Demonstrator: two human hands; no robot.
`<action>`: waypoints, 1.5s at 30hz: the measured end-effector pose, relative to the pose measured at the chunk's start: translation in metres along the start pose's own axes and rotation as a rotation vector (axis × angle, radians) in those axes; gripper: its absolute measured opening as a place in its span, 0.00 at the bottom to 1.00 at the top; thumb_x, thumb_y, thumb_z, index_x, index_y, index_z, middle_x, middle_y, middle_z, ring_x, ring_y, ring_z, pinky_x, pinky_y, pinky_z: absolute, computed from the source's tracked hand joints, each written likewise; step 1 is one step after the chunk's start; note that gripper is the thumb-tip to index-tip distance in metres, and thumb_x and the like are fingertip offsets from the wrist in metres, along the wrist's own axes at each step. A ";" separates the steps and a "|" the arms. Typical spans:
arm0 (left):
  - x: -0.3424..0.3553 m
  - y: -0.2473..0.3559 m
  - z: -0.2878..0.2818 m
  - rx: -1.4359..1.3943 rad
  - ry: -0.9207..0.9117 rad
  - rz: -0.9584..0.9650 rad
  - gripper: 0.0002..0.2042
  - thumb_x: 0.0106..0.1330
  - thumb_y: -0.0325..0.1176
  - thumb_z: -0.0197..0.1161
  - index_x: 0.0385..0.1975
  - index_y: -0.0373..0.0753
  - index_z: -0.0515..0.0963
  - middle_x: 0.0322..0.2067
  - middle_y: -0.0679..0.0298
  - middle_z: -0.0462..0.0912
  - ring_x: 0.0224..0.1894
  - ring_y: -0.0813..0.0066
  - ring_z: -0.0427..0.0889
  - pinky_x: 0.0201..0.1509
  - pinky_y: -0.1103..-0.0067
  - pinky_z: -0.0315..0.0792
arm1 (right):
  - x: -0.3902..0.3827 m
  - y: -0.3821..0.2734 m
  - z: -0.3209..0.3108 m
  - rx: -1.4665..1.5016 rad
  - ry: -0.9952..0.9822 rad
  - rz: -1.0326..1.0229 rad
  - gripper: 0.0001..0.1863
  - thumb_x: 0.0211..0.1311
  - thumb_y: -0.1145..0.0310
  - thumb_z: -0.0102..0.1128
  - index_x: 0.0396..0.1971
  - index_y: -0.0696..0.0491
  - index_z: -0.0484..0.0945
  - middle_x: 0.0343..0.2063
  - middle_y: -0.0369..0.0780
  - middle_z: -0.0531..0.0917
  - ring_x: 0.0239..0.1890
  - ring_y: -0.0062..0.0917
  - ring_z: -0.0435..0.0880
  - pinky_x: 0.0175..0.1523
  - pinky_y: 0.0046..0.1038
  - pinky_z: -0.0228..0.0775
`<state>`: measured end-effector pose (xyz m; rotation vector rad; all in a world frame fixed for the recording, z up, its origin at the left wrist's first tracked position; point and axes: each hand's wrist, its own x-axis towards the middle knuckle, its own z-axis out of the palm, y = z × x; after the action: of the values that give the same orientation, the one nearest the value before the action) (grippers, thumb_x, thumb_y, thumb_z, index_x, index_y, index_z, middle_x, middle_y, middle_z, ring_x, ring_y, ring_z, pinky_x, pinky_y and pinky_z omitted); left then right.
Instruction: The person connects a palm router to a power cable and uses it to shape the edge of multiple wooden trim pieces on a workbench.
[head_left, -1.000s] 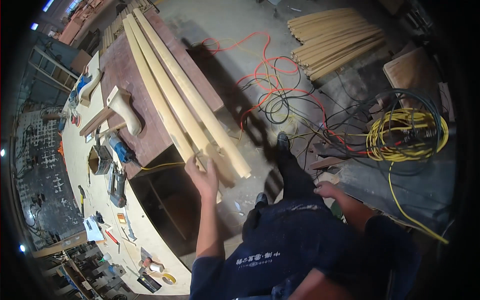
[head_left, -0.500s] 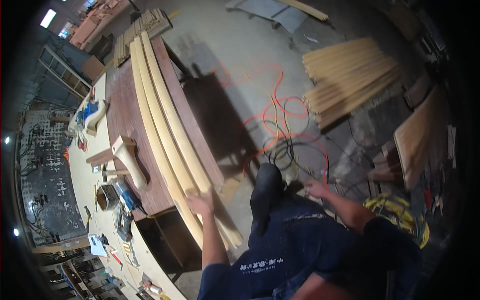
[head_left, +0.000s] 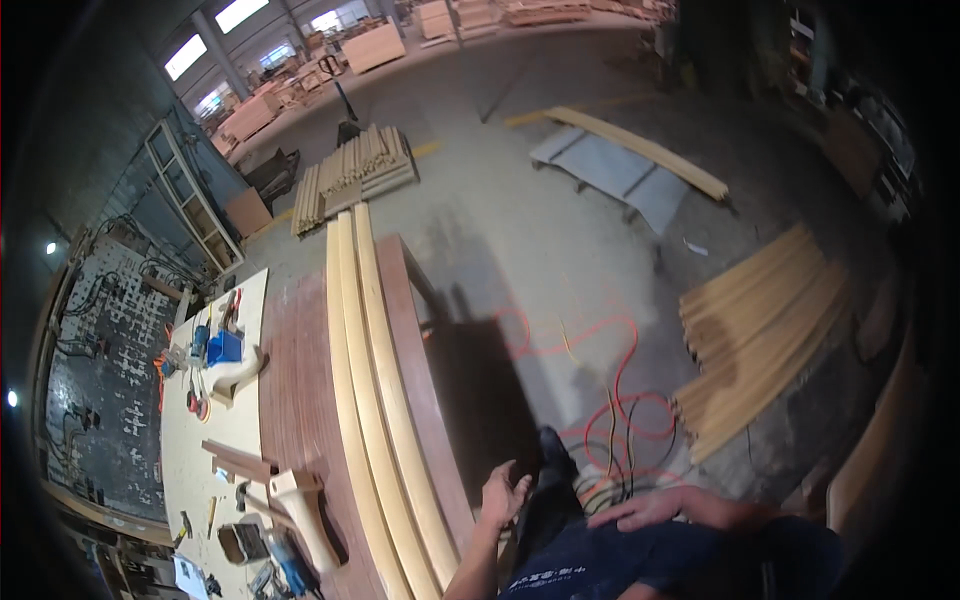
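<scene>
Your left hand (head_left: pixel 507 492) is hovering empty, fingers parted, near three long wooden slats (head_left: pixel 372 410) already lying side by side on the reddish-brown tabletop (head_left: pixel 295 400); your right hand (head_left: pixel 645 509) is resting flat, empty, before your shirt (head_left: pixel 570 560); more slats (head_left: pixel 750 300) are lying stacked, untouched, on the floor (head_left: pixel 500 270)

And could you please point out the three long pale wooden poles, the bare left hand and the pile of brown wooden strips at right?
Long pale wooden poles (head_left: pixel 373 410): head view, middle pole's upper face.
Left hand (head_left: pixel 504 495): head view, middle of the hand.
Brown wooden strips (head_left: pixel 760 330): head view, pile's middle.
</scene>
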<state>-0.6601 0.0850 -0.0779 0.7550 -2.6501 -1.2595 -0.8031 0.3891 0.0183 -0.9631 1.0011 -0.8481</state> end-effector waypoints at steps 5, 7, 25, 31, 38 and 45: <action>0.135 0.053 -0.050 -0.006 -0.150 0.099 0.26 0.64 0.43 0.67 0.59 0.35 0.73 0.51 0.46 0.80 0.53 0.50 0.81 0.57 0.67 0.75 | 0.015 -0.159 -0.105 0.147 -0.158 -0.314 0.41 0.72 0.39 0.48 0.73 0.52 0.59 0.75 0.43 0.55 0.78 0.34 0.48 0.78 0.38 0.37; 0.178 0.050 -0.069 0.053 -0.171 0.098 0.26 0.65 0.43 0.66 0.59 0.35 0.73 0.50 0.47 0.80 0.52 0.50 0.81 0.57 0.66 0.75 | 0.019 -0.164 -0.141 0.046 -0.103 -0.278 0.39 0.73 0.40 0.46 0.73 0.52 0.59 0.75 0.44 0.56 0.78 0.33 0.48 0.78 0.36 0.37; 0.488 0.079 -0.105 0.068 -0.257 -0.303 0.29 0.66 0.42 0.58 0.63 0.30 0.70 0.62 0.43 0.73 0.66 0.50 0.70 0.71 0.67 0.64 | 0.017 -0.140 -0.532 -0.229 0.431 0.405 0.32 0.76 0.43 0.44 0.62 0.54 0.73 0.58 0.42 0.79 0.62 0.26 0.75 0.67 0.28 0.62; 0.593 0.121 -0.114 0.074 -0.026 -0.256 0.26 0.64 0.42 0.68 0.58 0.33 0.73 0.50 0.47 0.82 0.54 0.55 0.82 0.58 0.69 0.75 | 0.006 -0.262 -0.680 -0.429 0.150 0.598 0.24 0.73 0.51 0.48 0.50 0.57 0.80 0.37 0.41 0.86 0.40 0.27 0.81 0.49 0.30 0.70; 0.659 0.071 -0.128 -0.072 0.148 -0.455 0.26 0.62 0.39 0.69 0.57 0.30 0.75 0.53 0.45 0.81 0.56 0.56 0.81 0.60 0.68 0.74 | 0.063 -0.288 -0.822 -0.505 -0.203 0.677 0.15 0.69 0.64 0.48 0.47 0.55 0.80 0.34 0.38 0.84 0.33 0.22 0.79 0.42 0.28 0.72; 0.755 0.024 -0.223 0.307 0.985 -0.661 0.31 0.61 0.40 0.68 0.60 0.29 0.68 0.60 0.34 0.66 0.62 0.39 0.68 0.66 0.53 0.62 | 0.216 -0.408 -0.924 -0.472 0.058 0.558 0.24 0.62 0.69 0.65 0.57 0.59 0.76 0.37 0.37 0.85 0.39 0.21 0.81 0.48 0.27 0.75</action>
<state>-1.2583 -0.4204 0.0030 1.8038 -1.7955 -0.3098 -1.6593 -0.1789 0.1228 -0.9780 1.4674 -0.1725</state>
